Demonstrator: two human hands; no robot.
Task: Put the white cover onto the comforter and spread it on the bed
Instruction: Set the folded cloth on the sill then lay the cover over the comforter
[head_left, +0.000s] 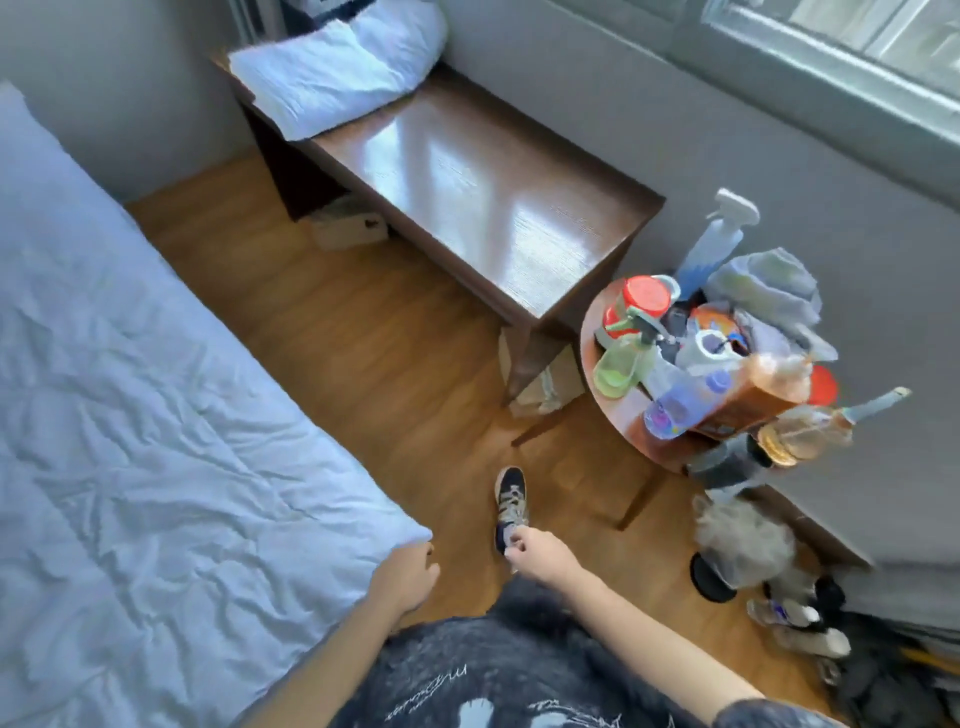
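The left hand's (408, 577) fingers hide under the comforter (156, 415), itself cut off left.

View: one head-worn wide-angle camera, no second view.
Facing: forward and steeply down, over the person's torso.
Nearness: both forearms close below.
Covers: bed (156, 415) edge left, desk (483, 197) ahead, floor (374, 353) between.

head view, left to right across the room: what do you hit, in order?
White comforter on the bed → wooden desk with a pillow at its far end → small round table crowded with spray bottles and cloths.
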